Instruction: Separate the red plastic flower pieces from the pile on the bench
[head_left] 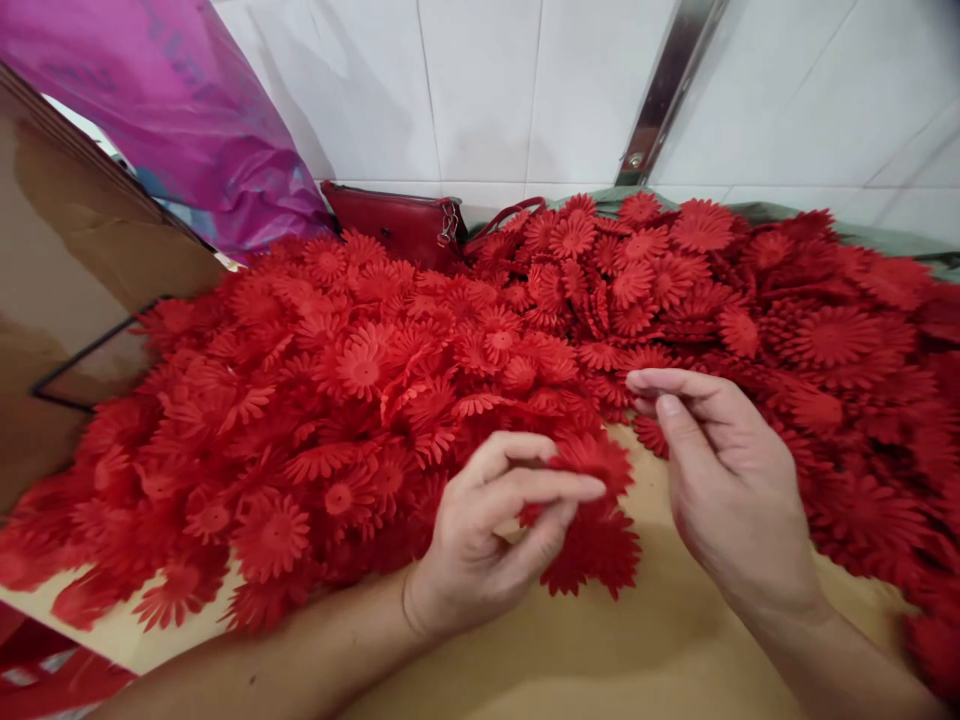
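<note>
Close by, the left hand (487,530) has its grip pinched around a small stack of red flower petals (592,530) just above the bare desk (600,650), while the right hand (720,480), fingers loosely curled and holding nothing, reaches toward the heaped pile (360,400).

Matt red fabric flowers (360,370), glossy white tiles (480,90)

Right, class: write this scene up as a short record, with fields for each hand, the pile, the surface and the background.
left hand: left hand pinches a stack of red flower petals between thumb and fingers
right hand: right hand holds nothing visible, fingertips at the pile's edge
pile: red fabric flower pieces, heaped
surface: tan tabletop
background: red purse, purple plastic bag, cardboard, white tiled wall
</note>
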